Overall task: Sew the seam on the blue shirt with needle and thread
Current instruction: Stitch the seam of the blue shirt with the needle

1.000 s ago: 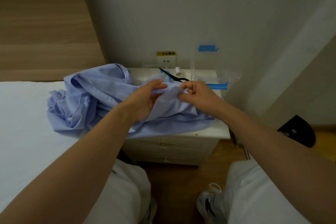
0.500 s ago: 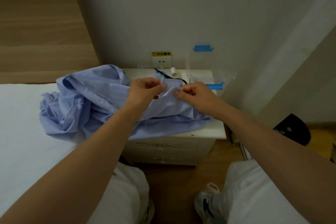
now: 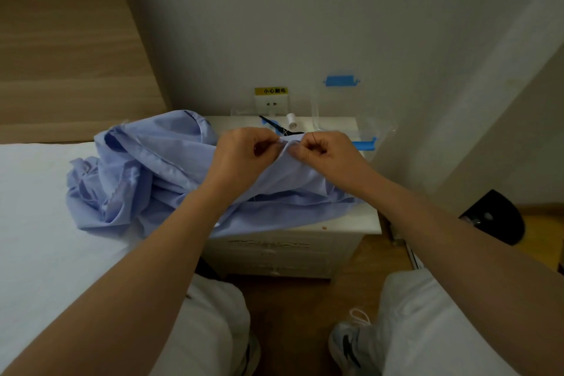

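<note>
Small bedroom corner: pale wall, wood panel at left, white bed (image 3: 45,223) next to a white bedside table (image 3: 363,221). The blue shirt (image 3: 158,168) lies crumpled across both, part on the bed, part on the table, w/ one edge lifted btw the hands above the table's middle.

Left hand (image 3: 244,151): fingers curled, pinching the raised fabric edge. Right hand (image 3: 325,152): fingers curled too, pinching the same edge just beside the left. A thin dark line at its fingertips is prob. the needle (image 3: 313,138), but it's too small to be sure. The hands are nearly touching, w/ a fold of cloth btw them.

Progress, as I judge it: sewing is under way, not finished. The needle looks to be at the cloth, so setup (thread cut, needle threaded) is prob. done. No. of stitches in: can't tell, the seam is hidden by fingers. Left to do: rest of the seam, knot, snip the thread.

Count:
- 1 shirt
- 2 hands
- 1 needle (if that's it)
- 1 white thread spool (image 3: 291,121)
- 1 pr black scissors (image 3: 276,126)
- 1 clear plastic box (image 3: 341,110) w/ 2 blue clips showing
- 1 wall socket (image 3: 271,102) w/ a yellow label

Spool, scissors & box sit at the back of the table, behind the hands, w/ neither hand on them.
</note>
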The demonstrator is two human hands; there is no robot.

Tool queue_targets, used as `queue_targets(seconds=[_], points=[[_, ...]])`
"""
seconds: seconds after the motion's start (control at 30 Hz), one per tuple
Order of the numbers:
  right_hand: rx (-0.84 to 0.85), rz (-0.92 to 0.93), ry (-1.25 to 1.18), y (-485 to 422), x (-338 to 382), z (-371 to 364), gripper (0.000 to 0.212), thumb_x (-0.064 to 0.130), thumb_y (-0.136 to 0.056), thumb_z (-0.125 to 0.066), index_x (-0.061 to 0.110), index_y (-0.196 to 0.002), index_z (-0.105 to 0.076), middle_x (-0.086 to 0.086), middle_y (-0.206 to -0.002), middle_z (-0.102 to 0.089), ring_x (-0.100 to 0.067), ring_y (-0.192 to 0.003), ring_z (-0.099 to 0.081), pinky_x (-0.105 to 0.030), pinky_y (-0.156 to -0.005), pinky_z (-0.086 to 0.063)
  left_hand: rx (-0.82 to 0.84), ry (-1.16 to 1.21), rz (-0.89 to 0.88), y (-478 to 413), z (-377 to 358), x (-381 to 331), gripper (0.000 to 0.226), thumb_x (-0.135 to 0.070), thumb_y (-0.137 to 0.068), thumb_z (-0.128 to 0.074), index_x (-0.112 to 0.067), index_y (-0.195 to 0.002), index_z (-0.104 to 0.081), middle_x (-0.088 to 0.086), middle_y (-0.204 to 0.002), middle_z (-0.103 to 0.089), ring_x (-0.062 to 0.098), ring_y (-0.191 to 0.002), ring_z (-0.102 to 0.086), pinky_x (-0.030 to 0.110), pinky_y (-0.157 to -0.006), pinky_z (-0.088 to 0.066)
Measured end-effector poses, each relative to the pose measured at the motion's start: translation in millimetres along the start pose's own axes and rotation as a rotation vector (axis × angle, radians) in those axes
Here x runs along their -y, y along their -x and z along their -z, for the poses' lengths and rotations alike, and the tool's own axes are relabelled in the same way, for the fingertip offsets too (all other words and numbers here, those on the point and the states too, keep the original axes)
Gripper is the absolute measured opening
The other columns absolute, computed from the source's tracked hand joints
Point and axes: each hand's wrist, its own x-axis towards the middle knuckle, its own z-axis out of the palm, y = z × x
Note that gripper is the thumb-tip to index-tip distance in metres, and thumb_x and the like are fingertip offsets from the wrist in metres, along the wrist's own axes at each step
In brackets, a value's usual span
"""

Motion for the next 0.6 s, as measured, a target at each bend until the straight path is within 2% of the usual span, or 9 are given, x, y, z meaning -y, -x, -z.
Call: queue_targets(seconds=[0.1, 0.17, 0.27, 0.37, 0.47, 0.53, 0.6], points=[[-0.042, -0.003, -0.027, -0.5, 0.0, 0.2, 0.024, 0.031, -0.089, -0.066, 0.014, -0.074, -0.060, 0.006, -0.047, -0.037, -0.010, -0.047, -0.033, -0.036, -0.055, -0.040, 0.016, 0.014, -0.020, -0.1, -0.1, 0.3, 0.019, -0.024, -0.090, -0.062, -0.013, -0.098, -0.075, 0.006, -0.080, -0.073, 0.020, -0.073, -0.065, 0.040, -0.072, -0.054], [-0.068, -0.017, -0.065, 0.3, 1.1, 0.2, 0.015, 0.032, -0.087, -0.069, 0.021, -0.084, -0.060, 0.010, -0.044, -0.035, -0.008, -0.044, -0.032, -0.033, -0.051, -0.035, 0.027, 0.015, -0.038, -0.1, 0.7, -0.1, 0.024, -0.028, -0.089, -0.058, -0.013, -0.096, -0.075, 0.005, -0.078, -0.072, 0.018, -0.071, -0.064, 0.038, -0.070, -0.054], [-0.074, -0.020, -0.092, -0.4, 3.5, 0.1, 0.019, 0.029, -0.087, -0.071, 0.019, -0.101, -0.063, 0.011, -0.043, -0.035, -0.008, -0.043, -0.033, -0.027, -0.051, -0.030, 0.066, -0.014, -0.062, -1.1, -1.0, 1.6, 0.016, -0.019, -0.092, -0.060, -0.013, -0.094, -0.075, 0.001, -0.075, -0.069, 0.016, -0.069, -0.061, 0.038, -0.069, -0.052], [-0.108, -0.032, -0.103, -4.0, 3.1, -0.1, 0.007, 0.021, -0.085, -0.073, 0.017, -0.083, -0.067, 0.013, -0.042, -0.036, -0.005, -0.043, -0.033, -0.025, -0.054, -0.034, 0.096, 0.059, -0.005, -1.9, -1.9, 0.5, 0.020, -0.029, -0.095, -0.056, -0.017, -0.091, -0.071, -0.003, -0.075, -0.066, 0.014, -0.068, -0.058, 0.036, -0.066, -0.050], [-0.158, -0.091, -0.144, -6.6, 1.0, 1.8, 0.014, 0.022, -0.085, -0.073, 0.025, -0.075, -0.063, 0.014, -0.042, -0.037, -0.002, -0.045, -0.033, -0.026, -0.056, -0.036, 0.130, 0.237, 0.113, -2.8, 0.2, -1.8, 0.026, -0.044, -0.093, -0.057, -0.022, -0.099, -0.069, -0.007, -0.088, -0.069, 0.005, -0.083, -0.063, 0.021, -0.072, -0.051], [-0.142, -0.104, -0.169, -6.5, 0.7, 2.8, 0.015, 0.021, -0.085, -0.073, 0.024, -0.074, -0.063, 0.015, -0.041, -0.040, -0.002, -0.045, -0.034, -0.027, -0.057, -0.037, 0.136, 0.271, 0.157, -3.0, 1.9, -0.6, 0.017, -0.036, -0.090, -0.064, -0.021, -0.096, -0.069, -0.008, -0.087, -0.070, -0.002, -0.081, -0.063, 0.014, -0.071, -0.049], [-0.112, -0.116, -0.198, -5.6, 1.2, 2.4, 0.015, 0.019, -0.084, -0.074, 0.021, -0.073, -0.064, 0.016, -0.041, -0.042, -0.002, -0.044, -0.035, -0.025, -0.059, -0.039, 0.098, 0.285, 0.206, -2.9, 3.2, 1.4, 0.007, -0.021, -0.089, -0.067, -0.016, -0.087, -0.070, -0.006, -0.077, -0.068, -0.006, -0.070, -0.061, 0.010, -0.067, -0.047]])
